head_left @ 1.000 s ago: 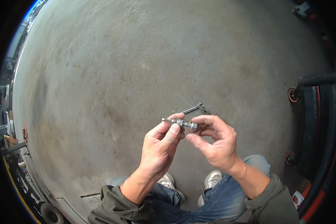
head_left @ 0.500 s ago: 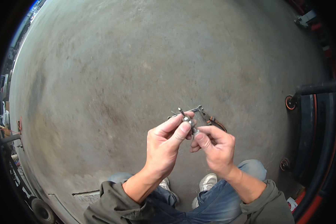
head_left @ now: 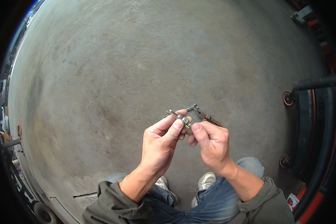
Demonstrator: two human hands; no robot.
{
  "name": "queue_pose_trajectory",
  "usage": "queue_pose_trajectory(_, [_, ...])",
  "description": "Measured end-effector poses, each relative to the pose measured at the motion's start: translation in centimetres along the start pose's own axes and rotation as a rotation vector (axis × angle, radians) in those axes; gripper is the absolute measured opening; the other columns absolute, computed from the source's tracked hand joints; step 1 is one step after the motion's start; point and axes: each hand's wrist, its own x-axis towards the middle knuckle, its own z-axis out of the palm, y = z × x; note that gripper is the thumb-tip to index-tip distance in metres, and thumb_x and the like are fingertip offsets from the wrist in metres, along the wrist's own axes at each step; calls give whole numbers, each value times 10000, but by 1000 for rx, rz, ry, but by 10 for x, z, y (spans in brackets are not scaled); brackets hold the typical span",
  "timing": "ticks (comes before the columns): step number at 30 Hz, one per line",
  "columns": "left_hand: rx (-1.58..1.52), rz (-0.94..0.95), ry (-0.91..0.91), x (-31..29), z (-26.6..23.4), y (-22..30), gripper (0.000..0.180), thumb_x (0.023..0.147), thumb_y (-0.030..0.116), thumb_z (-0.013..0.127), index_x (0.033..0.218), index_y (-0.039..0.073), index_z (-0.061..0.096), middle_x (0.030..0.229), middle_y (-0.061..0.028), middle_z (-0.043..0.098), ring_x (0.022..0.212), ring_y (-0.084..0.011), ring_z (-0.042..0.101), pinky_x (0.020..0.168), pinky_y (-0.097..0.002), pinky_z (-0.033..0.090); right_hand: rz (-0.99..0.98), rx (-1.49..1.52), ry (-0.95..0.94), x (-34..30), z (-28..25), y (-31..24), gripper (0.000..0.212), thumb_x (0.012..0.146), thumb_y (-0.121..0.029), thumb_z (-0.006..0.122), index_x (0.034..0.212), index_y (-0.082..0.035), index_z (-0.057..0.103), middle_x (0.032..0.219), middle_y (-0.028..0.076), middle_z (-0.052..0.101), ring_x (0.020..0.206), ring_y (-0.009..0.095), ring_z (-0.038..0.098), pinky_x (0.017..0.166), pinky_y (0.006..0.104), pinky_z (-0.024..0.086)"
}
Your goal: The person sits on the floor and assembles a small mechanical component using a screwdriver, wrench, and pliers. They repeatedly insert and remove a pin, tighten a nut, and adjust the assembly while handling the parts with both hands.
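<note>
1. The left hand is pinching a small metal threaded fitting between thumb and forefinger, the fingers clamped on its near end; a yellowish band is showing on the part just beside the thumb tip.
2. The right hand is meeting it from the other side, thumb and forefinger closed together at the fitting, while the other fingers are curling around a pair of pliers whose jaws are projecting just beyond the fitting.
3. The fitting is being held in the air above the bare concrete floor, in front of the person's knees and shoes.
4. Progress, as a judgement: the work is in mid-course, the piece being fingered rather than gripped by the pliers; whether its parts are joined cannot be told.
</note>
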Motion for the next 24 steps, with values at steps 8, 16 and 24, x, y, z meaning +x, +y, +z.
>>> queue_pose_trajectory(8, [-9, -49, 65, 7, 9, -2, 348, 1009, 98, 635, 1311, -71, 597, 1115, -85, 695, 873, -102, 553, 803, -258, 474, -96, 60, 295, 7, 14, 0, 305, 1018, -248, 643, 948, 44, 693, 685, 62, 661, 615, 104, 620, 546, 247, 498])
queue_pose_trajectory(16, [41, -13, 39, 8, 9, -6, 355, 1003, 91, 642, 1319, -65, 597, 1128, -83, 697, 875, -96, 548, 802, -254, 475, 357, 321, -25, 5, -15, 4, 291, 1022, -253, 639, 1015, 35, 674, 810, 65, 689, 663, 93, 626, 596, 244, 528])
queue_pose_trajectory(24, [356, 224, -50, 4, 21, -3, 299, 971, 40, 670, 1261, -36, 661, 1139, -84, 692, 921, -113, 632, 816, -267, 533, 68, 248, 52, -1, -14, 8, 241, 977, -120, 683, 1159, 37, 658, 945, 75, 687, 805, 127, 677, 717, 267, 573])
